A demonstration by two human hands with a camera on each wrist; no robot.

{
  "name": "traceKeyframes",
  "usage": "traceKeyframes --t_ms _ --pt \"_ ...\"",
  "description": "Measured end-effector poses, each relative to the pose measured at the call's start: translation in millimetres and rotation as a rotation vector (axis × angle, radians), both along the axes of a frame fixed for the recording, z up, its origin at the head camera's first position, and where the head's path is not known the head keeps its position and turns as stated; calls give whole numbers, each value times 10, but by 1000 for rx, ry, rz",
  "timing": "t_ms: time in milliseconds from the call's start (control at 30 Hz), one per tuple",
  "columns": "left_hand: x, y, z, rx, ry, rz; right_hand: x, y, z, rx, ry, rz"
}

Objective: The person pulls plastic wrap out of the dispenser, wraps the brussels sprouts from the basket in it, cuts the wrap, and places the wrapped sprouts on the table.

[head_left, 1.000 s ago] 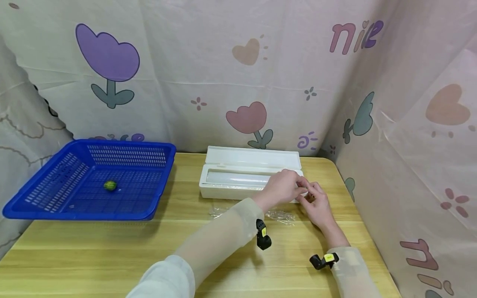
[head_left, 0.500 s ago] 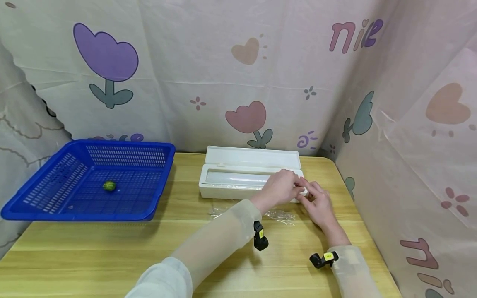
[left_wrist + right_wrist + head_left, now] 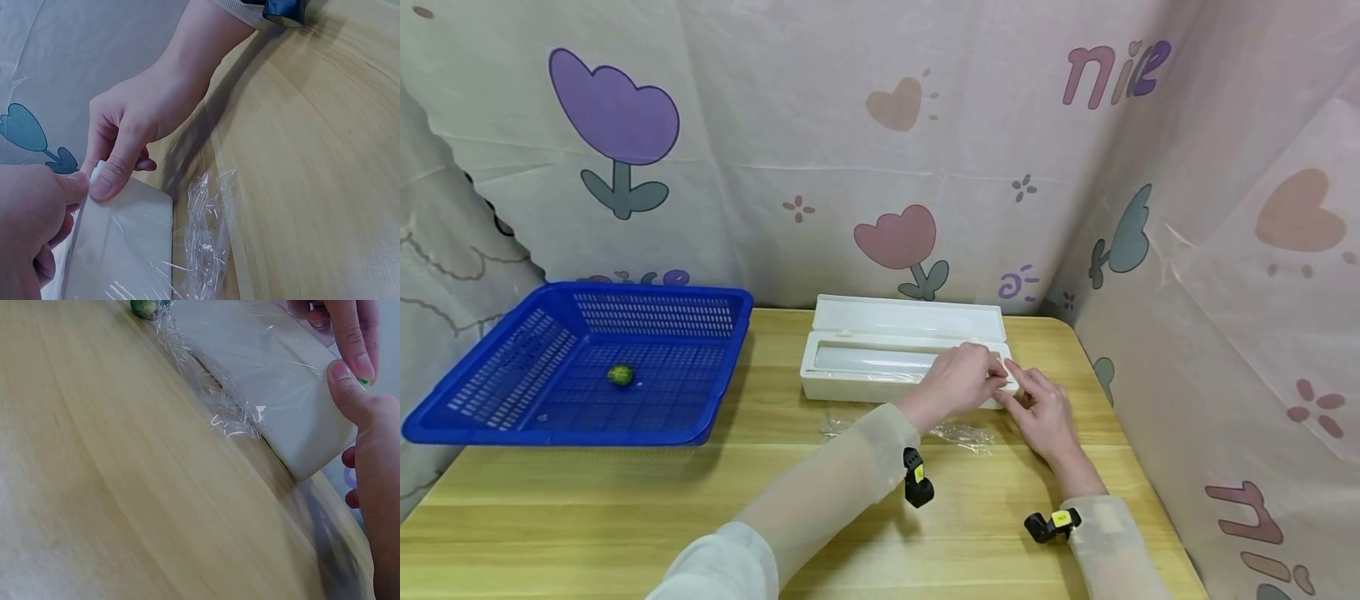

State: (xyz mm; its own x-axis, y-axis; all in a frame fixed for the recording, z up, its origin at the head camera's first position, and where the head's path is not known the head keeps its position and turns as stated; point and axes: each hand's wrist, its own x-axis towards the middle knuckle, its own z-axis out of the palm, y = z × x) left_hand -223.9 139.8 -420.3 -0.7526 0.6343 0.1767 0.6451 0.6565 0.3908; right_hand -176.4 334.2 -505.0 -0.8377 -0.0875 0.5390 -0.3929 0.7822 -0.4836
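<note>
A white cling film dispenser (image 3: pixel 842 389) lies on the table with its lid (image 3: pixel 906 314) raised and a film roll (image 3: pixel 872 360) inside. My left hand (image 3: pixel 955 382) pinches a small slide cutter at the front rim, near the right end; only a green bit of the cutter (image 3: pixel 365 382) shows under the fingertips. My right hand (image 3: pixel 1041 417) holds the dispenser's right end, thumb on the front corner. Clear cling film (image 3: pixel 209 240) drapes over the front and bunches on the table. A round green item (image 3: pixel 147 307) lies by the film, hidden behind my left arm in the head view.
A blue plastic basket (image 3: pixel 587 435) stands at the left, with one small green striped round item (image 3: pixel 621 375) inside. A patterned cloth (image 3: pixel 760 117) hangs behind the table and along its right side.
My left hand has shifted slightly left along the dispenser's front rim, widening the gap to my right hand. The right hand stays at the dispenser's end.
</note>
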Motion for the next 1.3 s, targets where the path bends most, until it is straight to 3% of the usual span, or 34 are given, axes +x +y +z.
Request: traceKeyframes --t_ms 300,567,900,1033,1300 --pt "22 -20 20 -35 36 21 7 15 25 12 -16 -11" --pt "28 13 48 -41 31 33 18 27 95 37 -17 41" --pt "14 14 11 -39 21 32 -59 65 144 63 -197 104" --pt "21 6 8 -31 17 29 -71 59 159 127 -229 99" --pt "19 -3 4 -36 36 15 -68 1 218 293 -208 72"
